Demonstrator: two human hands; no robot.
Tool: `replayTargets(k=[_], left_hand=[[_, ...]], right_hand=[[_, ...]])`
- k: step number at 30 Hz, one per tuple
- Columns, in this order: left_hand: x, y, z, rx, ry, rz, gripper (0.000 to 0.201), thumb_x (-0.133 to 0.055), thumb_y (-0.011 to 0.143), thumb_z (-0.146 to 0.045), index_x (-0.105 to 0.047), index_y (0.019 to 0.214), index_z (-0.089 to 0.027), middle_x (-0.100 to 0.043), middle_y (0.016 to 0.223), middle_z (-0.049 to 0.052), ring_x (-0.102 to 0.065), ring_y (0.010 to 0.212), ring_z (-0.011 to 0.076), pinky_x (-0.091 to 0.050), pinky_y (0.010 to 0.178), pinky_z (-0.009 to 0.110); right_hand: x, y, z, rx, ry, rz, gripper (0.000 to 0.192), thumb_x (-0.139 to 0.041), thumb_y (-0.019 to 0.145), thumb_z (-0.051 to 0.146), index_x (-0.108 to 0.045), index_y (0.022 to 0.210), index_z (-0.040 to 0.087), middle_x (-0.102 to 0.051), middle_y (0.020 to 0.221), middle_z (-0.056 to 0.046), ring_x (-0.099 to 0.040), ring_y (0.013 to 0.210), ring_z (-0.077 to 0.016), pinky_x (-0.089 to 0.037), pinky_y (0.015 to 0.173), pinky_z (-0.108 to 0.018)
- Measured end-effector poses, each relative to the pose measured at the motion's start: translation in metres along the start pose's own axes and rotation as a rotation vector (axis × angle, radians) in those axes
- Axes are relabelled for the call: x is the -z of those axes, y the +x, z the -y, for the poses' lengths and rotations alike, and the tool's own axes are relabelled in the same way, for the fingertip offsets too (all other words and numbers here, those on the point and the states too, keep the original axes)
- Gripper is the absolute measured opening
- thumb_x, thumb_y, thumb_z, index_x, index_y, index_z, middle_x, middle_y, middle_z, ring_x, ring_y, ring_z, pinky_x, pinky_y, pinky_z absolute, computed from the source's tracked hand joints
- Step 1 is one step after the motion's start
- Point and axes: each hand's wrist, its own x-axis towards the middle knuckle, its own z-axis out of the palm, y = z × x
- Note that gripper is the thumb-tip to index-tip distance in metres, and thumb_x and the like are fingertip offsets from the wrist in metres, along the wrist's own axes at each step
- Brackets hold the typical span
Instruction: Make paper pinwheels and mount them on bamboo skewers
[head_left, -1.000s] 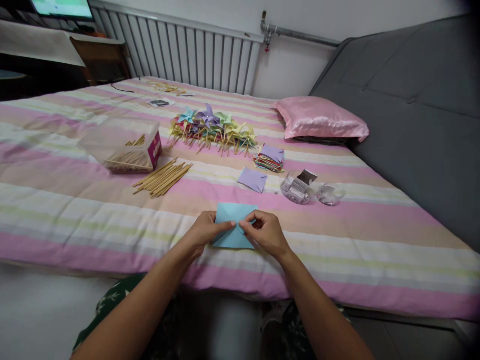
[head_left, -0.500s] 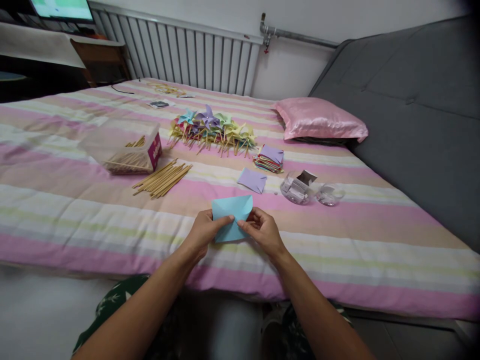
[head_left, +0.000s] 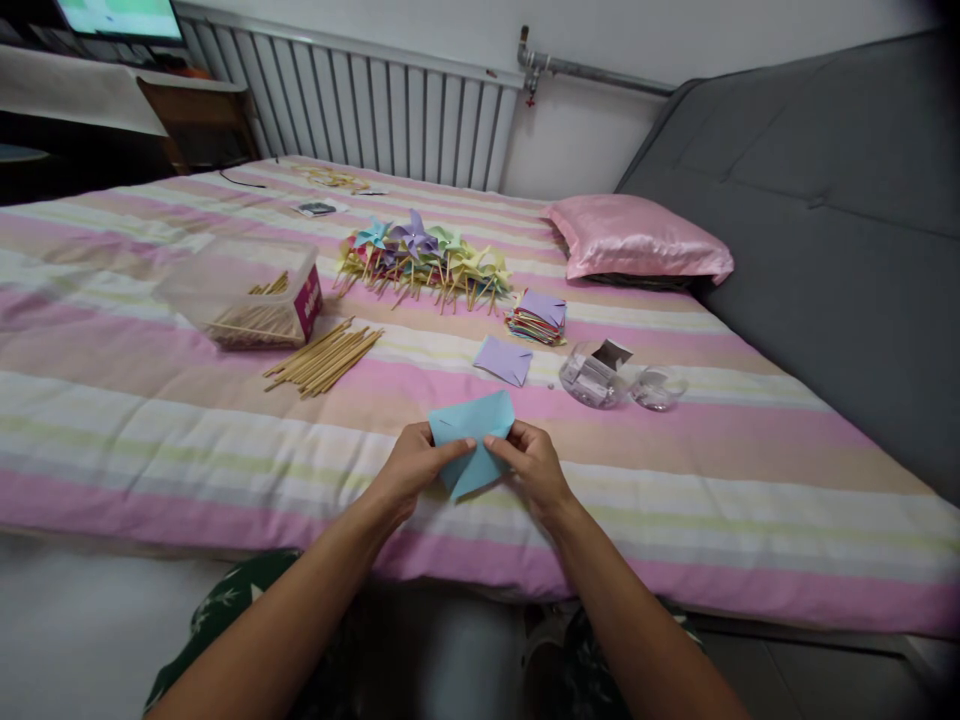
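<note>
A square sheet of light blue paper (head_left: 474, 418) with slits toward its corners is held above the near edge of the bed. My left hand (head_left: 416, 462) grips its left side, thumb on top and fingers behind. On the right side my right hand (head_left: 534, 462) pinches it the same way, and the two thumbs nearly meet at the middle. The fingers behind the paper are hidden. Just beyond lies a purple paper square (head_left: 504, 360). Farther back sits a stack of coloured paper squares (head_left: 537, 317).
Wooden sticks (head_left: 326, 360) lie left of the paper, beside a clear plastic box (head_left: 259, 325) holding more sticks. Finished pinwheels (head_left: 420, 255) are heaped farther back. Clear containers (head_left: 592, 378) with small parts stand at right, before a pink pillow (head_left: 637, 238).
The blue paper has turned and tilted, its lower corner now pointing toward me. My right thumb has shifted slightly up and right; both hands still hold the sheet.
</note>
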Motion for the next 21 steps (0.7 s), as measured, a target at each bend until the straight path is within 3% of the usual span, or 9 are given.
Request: replayTargets(k=[9,14,18,21], left_hand=[[0.003,-0.005,-0.014,-0.016,0.01,0.026,0.024,-0.067,0.065,-0.037,-0.064,0.063,-0.014,-0.057,0.056,0.0,-0.051,0.052,0.0105,-0.039,0.053,0.022],[0.006,-0.004,-0.02,-0.034,0.1,-0.024,0.028,-0.068,0.064,-0.04,-0.068,0.074,-0.013,-0.06,0.06,0.001,-0.052,0.054,0.0118,-0.038,0.052,0.022],[0.01,-0.005,-0.019,0.051,0.174,0.102,0.029,-0.074,0.056,-0.033,-0.069,0.075,-0.012,-0.066,0.068,0.005,-0.056,0.059,0.0142,-0.04,0.055,0.023],[0.013,-0.005,-0.016,0.113,0.181,0.233,0.024,-0.073,0.058,-0.033,-0.069,0.069,-0.012,-0.067,0.068,0.006,-0.057,0.059,0.015,-0.042,0.059,0.025]], right_hand=[[0.004,0.0,0.004,-0.093,0.027,0.014,0.019,-0.067,0.06,0.028,-0.063,0.071,0.014,-0.062,0.064,-0.001,-0.052,0.056,-0.0127,-0.041,0.055,-0.023],[0.006,-0.001,0.008,-0.123,-0.05,0.091,0.015,-0.065,0.059,0.027,-0.062,0.067,0.014,-0.06,0.06,0.001,-0.048,0.051,-0.0104,-0.038,0.051,-0.022],[0.009,-0.002,0.008,-0.078,-0.162,0.204,0.013,-0.062,0.061,0.026,-0.062,0.069,0.015,-0.062,0.066,0.0,-0.052,0.057,-0.0127,-0.041,0.053,-0.023],[0.012,0.0,0.003,-0.012,-0.314,0.217,0.011,-0.061,0.064,0.025,-0.063,0.068,0.016,-0.061,0.064,0.0,-0.052,0.058,-0.0131,-0.04,0.051,-0.022]])
